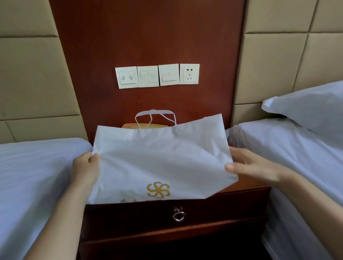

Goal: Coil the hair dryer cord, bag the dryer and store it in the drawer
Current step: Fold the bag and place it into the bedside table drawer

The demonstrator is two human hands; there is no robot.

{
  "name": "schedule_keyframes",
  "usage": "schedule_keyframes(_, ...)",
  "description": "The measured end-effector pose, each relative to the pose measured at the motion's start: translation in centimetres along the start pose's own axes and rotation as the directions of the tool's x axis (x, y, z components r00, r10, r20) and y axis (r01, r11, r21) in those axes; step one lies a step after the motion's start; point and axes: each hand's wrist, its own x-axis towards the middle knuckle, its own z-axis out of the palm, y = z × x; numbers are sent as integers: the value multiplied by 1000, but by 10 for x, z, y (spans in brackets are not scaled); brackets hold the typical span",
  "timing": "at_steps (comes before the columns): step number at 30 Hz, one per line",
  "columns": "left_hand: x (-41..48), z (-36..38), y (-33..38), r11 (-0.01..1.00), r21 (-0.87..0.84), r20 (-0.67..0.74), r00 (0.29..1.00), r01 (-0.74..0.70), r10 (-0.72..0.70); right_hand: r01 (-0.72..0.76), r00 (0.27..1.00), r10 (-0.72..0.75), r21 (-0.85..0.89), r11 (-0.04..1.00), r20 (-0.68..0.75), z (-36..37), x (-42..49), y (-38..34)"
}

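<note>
The left hand [86, 168] and right hand [252, 164] pinch opposite edges of the white gold-logoed carrier bag [158, 159] mid-frame, probably to open it.

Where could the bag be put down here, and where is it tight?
Bare sheet on the left bed beside the left hand, and on the right bed before the pillow. Tight: the bag hides the nightstand top, right hand near its edge.
</note>
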Motion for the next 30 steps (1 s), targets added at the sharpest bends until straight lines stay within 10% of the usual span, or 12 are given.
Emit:
schedule_keyframes(3,4,-4,-11,986,-117,-25,992,118,-122,26,993,6,-275,961,114,10,-4,2)
schedule_keyframes(6,1,-8,-14,974,-154,-47,984,164,-173,85,996,-68,-824,560,57,29,-4,17)
schedule_keyframes(8,-4,-10,-14,971,-152,-54,979,184,-194,139,977,-207,-870,473,44,38,-1,25)
schedule_keyframes(12,-11,-12,-17,975,-111,-39,980,191,-196,-71,987,-15,-512,856,-162,34,-8,17)
schedule_keyframes(20,-16,-7,6,985,-142,-29,994,99,-104,-338,888,125,-443,830,-443,15,-6,30)
schedule_keyframes(25,-28,-9,15,958,-210,188,969,196,-158,-535,839,534,25,845,-107,10,-18,33)
schedule_keyframes(30,-43,-22,21,907,-306,468,876,289,-122,-390,796,472,276,878,-379,18,-5,35)
